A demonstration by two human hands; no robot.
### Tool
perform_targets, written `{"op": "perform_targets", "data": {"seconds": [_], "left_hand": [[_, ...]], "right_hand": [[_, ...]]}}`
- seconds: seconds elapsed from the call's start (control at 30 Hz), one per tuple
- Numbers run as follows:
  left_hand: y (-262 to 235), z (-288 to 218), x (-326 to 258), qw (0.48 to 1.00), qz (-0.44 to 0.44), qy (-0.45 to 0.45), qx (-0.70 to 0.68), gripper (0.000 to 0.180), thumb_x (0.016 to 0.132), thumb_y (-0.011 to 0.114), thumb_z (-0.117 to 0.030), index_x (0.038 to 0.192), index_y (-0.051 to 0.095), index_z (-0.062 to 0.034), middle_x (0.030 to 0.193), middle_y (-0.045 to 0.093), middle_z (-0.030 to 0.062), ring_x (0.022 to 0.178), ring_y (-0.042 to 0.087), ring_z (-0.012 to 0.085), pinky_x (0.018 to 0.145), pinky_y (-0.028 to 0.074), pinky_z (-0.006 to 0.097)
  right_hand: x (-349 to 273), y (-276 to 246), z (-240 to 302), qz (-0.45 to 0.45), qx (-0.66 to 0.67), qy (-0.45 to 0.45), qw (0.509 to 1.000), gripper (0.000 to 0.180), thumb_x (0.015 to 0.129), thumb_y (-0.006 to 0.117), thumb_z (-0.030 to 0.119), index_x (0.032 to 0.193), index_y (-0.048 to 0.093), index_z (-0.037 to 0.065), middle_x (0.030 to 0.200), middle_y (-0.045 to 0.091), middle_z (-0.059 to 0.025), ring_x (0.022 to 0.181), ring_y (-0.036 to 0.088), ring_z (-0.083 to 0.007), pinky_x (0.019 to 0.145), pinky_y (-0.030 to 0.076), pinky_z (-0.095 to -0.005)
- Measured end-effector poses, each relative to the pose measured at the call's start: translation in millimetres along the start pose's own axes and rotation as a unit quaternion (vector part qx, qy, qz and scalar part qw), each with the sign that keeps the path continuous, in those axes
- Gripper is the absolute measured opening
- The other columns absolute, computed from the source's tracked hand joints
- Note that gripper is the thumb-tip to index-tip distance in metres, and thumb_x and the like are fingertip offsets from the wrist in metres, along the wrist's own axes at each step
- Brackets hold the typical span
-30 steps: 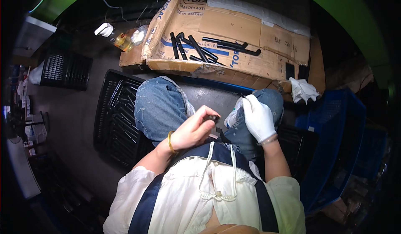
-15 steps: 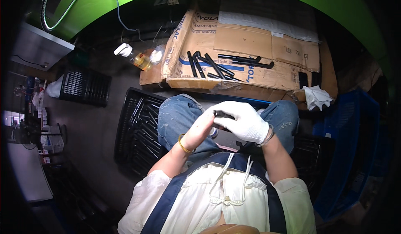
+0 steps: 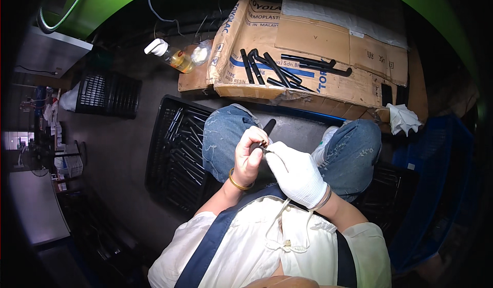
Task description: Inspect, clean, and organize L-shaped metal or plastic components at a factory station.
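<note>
You hold a short black plastic rod (image 3: 267,129) over your lap, between your knees, its upper end sticking out above your fingers. Your bare left hand (image 3: 250,155) is clenched around the rod, with a gold bangle (image 3: 237,182) on that wrist. Your right hand (image 3: 294,171), in a white glove, presses in from the right with its fingertips pinched at the rod just beside your left thumb; something small sits at that meeting point, too small to tell. Your blue jeans (image 3: 225,134) frame the work on both sides. To your left on the floor stands a black slatted crate (image 3: 174,159) filled with more dark rods. Ahead of your knees lies a flattened cardboard box (image 3: 328,62) serving as a surface, with several black rods (image 3: 277,71) laid loosely across it. A crumpled white cloth (image 3: 403,118) rests at its right end, near a blue crate (image 3: 436,185). At the cardboard's left end lies a spray bottle (image 3: 169,56) with amber liquid, and farther left another black crate (image 3: 108,94).
</note>
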State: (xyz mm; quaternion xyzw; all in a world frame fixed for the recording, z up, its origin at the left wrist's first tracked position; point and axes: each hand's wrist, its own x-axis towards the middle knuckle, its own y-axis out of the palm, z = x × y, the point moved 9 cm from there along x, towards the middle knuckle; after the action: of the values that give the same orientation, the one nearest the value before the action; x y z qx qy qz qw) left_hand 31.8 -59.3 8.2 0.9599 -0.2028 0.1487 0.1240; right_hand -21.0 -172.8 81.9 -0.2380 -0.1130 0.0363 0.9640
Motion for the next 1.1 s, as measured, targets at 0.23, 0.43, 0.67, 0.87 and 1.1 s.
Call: {"op": "perform_targets", "data": {"seconds": [0.23,0.43,0.67,0.87,1.1], "left_hand": [[-0.4,-8.8,4.2,0.999,0.008,0.017,0.050,0.031,0.091,0.062,-0.032,0.091,0.052,-0.0024,0.088,0.054,0.0102,0.080,0.051,0.0196,0.076,0.044,0.032],[3.2,-24.3,4.0,0.995,0.025,0.062,0.069,0.029,0.090,0.063,-0.031,0.086,0.054,-0.0034,0.081,0.057,0.0089,0.074,0.052,0.0224,0.074,0.044,0.034],[3.1,-14.7,10.0,0.997,0.008,0.039,-0.068,0.034,0.094,0.054,-0.038,0.089,0.049,-0.0041,0.081,0.051,0.0088,0.075,0.044,0.0177,0.070,0.037,0.032],[14.2,-3.3,1.5,0.995,-0.034,-0.043,-0.085,0.040,0.103,0.043,-0.040,0.088,0.049,-0.0032,0.089,0.049,0.0089,0.076,0.046,0.0166,0.072,0.040,0.029],[-0.8,18.6,20.8,0.791,-0.078,-0.204,-0.571,0.053,0.107,0.026,-0.054,0.095,0.049,-0.0079,0.066,0.041,0.0029,0.042,0.034,0.0108,0.043,0.032,0.026]], "right_hand": [[-0.5,0.6,-7.2,-0.009,0.019,0.051,0.998,0.010,0.097,0.057,0.016,0.099,0.061,0.007,0.083,0.064,-0.0157,0.072,0.066,-0.0372,0.060,0.053,-0.0424],[-2.2,5.4,-28.1,0.006,-0.128,-0.004,0.992,0.010,0.095,0.057,0.017,0.093,0.059,0.008,0.082,0.063,-0.0169,0.069,0.066,-0.0361,0.057,0.053,-0.0435],[-7.4,-20.1,-50.3,-0.070,-0.017,0.062,0.995,0.018,0.101,0.052,0.015,0.104,0.063,0.001,0.088,0.068,-0.0169,0.077,0.068,-0.0288,0.073,0.052,-0.0351],[7.7,7.8,-39.0,-0.077,0.209,0.158,0.962,0.012,0.096,0.062,0.011,0.099,0.060,0.000,0.083,0.062,-0.0040,0.078,0.058,-0.0092,0.073,0.048,-0.0251],[-14.3,8.3,-58.5,-0.030,0.088,0.146,0.985,0.017,0.093,0.068,0.018,0.099,0.067,0.003,0.080,0.070,-0.0114,0.072,0.067,-0.0132,0.067,0.052,-0.0296]]}}
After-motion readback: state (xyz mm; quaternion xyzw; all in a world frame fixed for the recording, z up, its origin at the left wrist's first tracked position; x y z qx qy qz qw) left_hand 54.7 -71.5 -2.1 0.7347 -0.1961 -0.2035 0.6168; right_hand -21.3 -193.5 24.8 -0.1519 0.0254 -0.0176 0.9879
